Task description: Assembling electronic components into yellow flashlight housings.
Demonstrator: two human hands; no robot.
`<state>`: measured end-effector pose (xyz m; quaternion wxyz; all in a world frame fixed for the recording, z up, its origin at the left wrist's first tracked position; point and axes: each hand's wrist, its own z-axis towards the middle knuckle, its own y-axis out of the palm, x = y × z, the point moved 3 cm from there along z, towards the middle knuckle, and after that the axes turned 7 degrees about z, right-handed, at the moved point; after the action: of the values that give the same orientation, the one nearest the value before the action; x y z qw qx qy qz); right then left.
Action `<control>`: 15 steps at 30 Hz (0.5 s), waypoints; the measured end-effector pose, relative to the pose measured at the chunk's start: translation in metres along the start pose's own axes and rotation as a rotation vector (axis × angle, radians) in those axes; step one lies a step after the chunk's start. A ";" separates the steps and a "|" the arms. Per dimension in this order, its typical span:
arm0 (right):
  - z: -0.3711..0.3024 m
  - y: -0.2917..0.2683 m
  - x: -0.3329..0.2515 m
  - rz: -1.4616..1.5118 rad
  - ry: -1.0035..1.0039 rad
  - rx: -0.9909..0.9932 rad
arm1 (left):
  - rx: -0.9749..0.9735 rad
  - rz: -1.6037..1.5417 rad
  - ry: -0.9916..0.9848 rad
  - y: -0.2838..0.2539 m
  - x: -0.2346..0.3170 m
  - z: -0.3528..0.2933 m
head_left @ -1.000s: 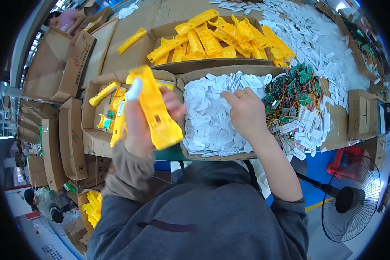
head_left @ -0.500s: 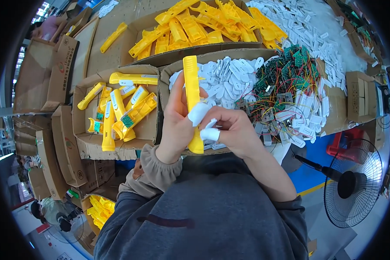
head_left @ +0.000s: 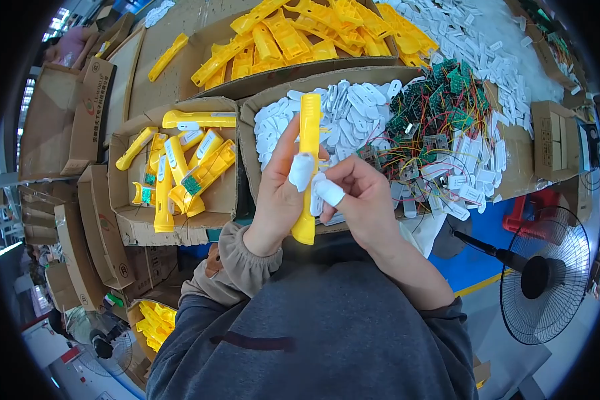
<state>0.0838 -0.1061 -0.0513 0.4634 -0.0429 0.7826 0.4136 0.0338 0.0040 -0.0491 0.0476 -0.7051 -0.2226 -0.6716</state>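
Observation:
My left hand (head_left: 275, 203) is closed around a long yellow flashlight housing (head_left: 309, 130), held upright over the front edge of the middle box. At the housing's right side, my right hand (head_left: 372, 208) pinches a small white plastic piece (head_left: 317, 203) against its lower half. White wrapping covers both thumbs, and the right fingertips are partly hidden behind the right thumb. Just beyond my hands lie loose white plastic pieces (head_left: 353, 110) and a heap of green circuit boards with red and yellow wires (head_left: 440, 110).
A cardboard box (head_left: 163, 236) at left holds several yellow housings, some with white pieces or green boards. Farther back, another box (head_left: 273, 81) is piled with yellow shells (head_left: 290, 37). White parts (head_left: 473, 47) spread at back right. A black fan (head_left: 537, 280) stands at right.
The yellow housing has moved slightly right and stands straighter. My right hand has brought the white piece up against the housing's side, its thumb now pressing along it.

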 end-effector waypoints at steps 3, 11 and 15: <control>-0.009 0.000 0.000 -0.027 -0.077 0.041 | -0.073 0.245 0.155 0.000 0.005 0.000; -0.040 -0.028 -0.065 -1.062 -0.723 0.005 | -0.181 0.194 -0.302 -0.011 -0.001 -0.008; -0.037 -0.028 -0.088 -1.469 -0.841 -0.039 | 0.066 -0.169 -0.292 -0.024 -0.007 0.004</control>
<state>0.1210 -0.1782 0.0070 0.8662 -0.3909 0.3111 0.0024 0.0282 0.0252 -0.0618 -0.0189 -0.7721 -0.3075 -0.5559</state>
